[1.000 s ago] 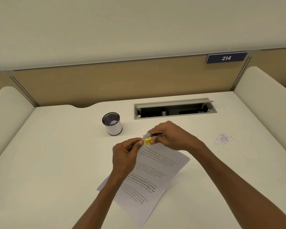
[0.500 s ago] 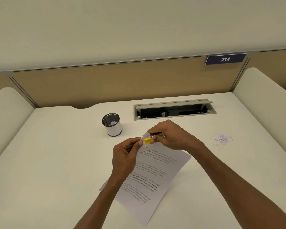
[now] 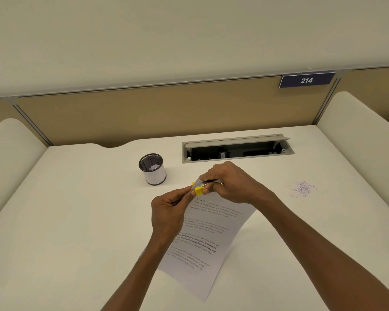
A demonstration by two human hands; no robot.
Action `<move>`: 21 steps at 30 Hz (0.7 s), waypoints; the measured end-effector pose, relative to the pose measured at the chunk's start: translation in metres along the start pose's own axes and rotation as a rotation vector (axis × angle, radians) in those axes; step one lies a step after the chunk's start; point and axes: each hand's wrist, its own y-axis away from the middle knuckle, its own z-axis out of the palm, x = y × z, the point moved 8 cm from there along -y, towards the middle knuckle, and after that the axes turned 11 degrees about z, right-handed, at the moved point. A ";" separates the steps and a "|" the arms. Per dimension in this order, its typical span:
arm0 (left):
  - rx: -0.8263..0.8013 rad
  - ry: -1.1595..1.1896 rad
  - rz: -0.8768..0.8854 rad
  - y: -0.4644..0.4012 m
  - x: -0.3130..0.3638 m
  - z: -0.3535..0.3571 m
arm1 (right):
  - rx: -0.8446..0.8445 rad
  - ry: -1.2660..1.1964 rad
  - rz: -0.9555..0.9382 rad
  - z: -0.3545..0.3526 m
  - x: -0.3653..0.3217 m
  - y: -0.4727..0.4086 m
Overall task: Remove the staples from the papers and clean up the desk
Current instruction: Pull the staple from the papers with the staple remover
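Two hands meet at frame centre: your left hand (image 3: 166, 209) pinches the top corner of the papers (image 3: 202, 239), your right hand (image 3: 227, 182) grips the yellow staple remover (image 3: 199, 190) against that corner. Mesh cup (image 3: 152, 169) stands upper left of them; paper scraps (image 3: 301, 189) lie at right on the desk (image 3: 76, 221).

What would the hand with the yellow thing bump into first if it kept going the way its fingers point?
The right hand points left, so it would probably meet the left hand's fingertips first, pinching the same corner of the papers. They look almost touching, though depth is hard to judge.
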 end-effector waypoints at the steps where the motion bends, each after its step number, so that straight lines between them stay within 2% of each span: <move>1: -0.001 0.000 0.002 0.001 0.000 0.000 | -0.002 0.001 -0.002 0.001 0.000 0.000; 21: -0.009 -0.014 -0.010 0.003 -0.003 0.000 | 0.025 0.025 -0.011 0.006 0.003 0.000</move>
